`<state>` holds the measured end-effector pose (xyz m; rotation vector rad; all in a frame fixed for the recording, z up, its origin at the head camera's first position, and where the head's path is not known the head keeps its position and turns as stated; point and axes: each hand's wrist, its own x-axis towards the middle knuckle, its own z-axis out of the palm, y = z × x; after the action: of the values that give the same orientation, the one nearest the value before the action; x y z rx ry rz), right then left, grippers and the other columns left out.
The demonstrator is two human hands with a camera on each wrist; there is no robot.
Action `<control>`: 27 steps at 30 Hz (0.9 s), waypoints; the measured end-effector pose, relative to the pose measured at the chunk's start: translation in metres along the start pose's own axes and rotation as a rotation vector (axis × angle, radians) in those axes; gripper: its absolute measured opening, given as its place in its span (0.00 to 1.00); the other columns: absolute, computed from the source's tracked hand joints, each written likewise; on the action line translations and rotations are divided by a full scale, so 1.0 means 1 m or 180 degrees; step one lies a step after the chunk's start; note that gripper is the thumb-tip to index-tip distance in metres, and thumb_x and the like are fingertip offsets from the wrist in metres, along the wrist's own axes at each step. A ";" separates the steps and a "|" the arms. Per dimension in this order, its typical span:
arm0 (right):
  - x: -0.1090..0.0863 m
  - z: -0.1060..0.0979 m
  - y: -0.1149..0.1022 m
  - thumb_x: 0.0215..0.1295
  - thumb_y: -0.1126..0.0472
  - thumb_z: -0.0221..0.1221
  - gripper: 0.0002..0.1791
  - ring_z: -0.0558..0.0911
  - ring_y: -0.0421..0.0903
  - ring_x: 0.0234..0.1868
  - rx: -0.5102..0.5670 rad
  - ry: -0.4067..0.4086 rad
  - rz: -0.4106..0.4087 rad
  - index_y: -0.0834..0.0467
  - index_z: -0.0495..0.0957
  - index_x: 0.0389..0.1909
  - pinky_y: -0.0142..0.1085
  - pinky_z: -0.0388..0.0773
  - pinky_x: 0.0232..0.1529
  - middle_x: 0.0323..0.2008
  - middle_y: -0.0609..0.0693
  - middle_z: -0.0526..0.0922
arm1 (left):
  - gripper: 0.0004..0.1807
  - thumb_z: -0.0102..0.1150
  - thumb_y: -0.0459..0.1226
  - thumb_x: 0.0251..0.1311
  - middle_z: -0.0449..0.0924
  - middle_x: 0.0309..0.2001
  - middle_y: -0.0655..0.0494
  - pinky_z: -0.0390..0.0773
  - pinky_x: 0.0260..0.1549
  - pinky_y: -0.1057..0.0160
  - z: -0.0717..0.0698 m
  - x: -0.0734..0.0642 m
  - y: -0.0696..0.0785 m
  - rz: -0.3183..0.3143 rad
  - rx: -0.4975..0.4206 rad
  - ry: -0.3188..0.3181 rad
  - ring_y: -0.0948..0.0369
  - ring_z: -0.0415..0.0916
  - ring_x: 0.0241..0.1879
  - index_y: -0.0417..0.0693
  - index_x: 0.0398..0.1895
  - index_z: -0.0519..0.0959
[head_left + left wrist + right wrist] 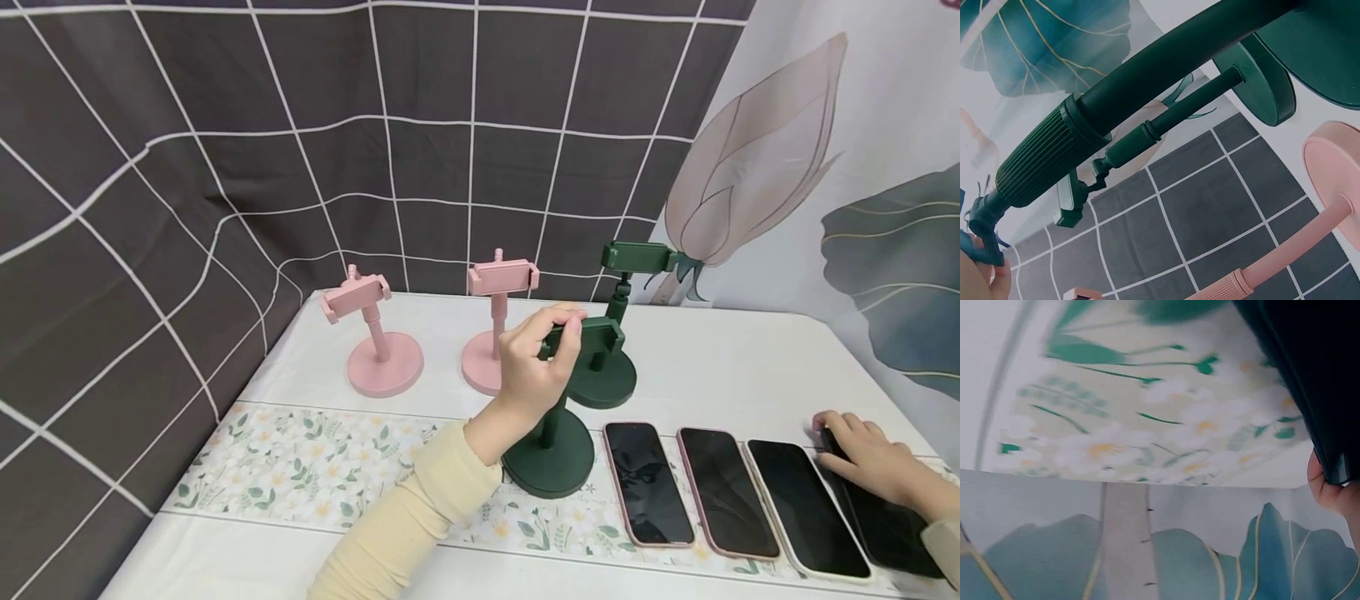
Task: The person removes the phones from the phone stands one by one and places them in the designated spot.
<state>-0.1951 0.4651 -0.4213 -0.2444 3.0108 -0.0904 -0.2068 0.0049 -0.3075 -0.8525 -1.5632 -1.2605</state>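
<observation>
With thumb and fingertips, my left hand (pixel 534 362) pinches the cradle at the top of the front green phone stand (pixel 549 465), whose round base rests on the table. In the left wrist view this stand's ribbed green stem (pixel 1054 150) crosses close to the camera. At the right, my right hand (pixel 873 458) holds the upper end of a black phone (pixel 888 529), the rightmost in a row. A finger lies at the phone's corner in the right wrist view, where the dark phone (pixel 1325 381) fills the upper right.
Behind stand another green phone stand (pixel 603 383) and two pink ones, the left (pixel 385 367) and the middle (pixel 480 362). Three more phones, (pixel 648 483) pink-edged, a second phone (pixel 727 492) and a white-edged phone (pixel 808 508), lie on the floral strip (pixel 300 467).
</observation>
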 end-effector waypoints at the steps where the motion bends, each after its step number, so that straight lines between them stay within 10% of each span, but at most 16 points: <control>1: -0.002 0.002 0.001 0.65 0.52 0.55 0.24 0.65 0.71 0.44 0.0065 0.0010 0.0010 0.63 0.57 0.49 0.67 0.66 0.30 0.44 0.70 0.64 | 0.07 0.51 0.27 0.56 0.85 0.32 0.43 0.80 0.44 0.69 0.000 0.000 0.000 -0.0007 -0.0002 -0.0002 0.56 0.84 0.37 0.35 0.28 0.79; 27: -0.020 0.018 -0.009 0.72 0.55 0.44 0.20 0.61 0.68 0.49 0.0106 0.0261 0.0097 0.70 0.57 0.49 0.67 0.59 0.35 0.48 0.72 0.56 | 0.08 0.51 0.27 0.56 0.85 0.33 0.42 0.80 0.46 0.67 0.001 0.001 0.001 -0.0065 -0.0037 0.0001 0.55 0.84 0.38 0.34 0.29 0.80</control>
<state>-0.1719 0.4589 -0.4367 -0.1960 3.0901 -0.1512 -0.2059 0.0062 -0.3065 -0.8456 -1.5693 -1.2855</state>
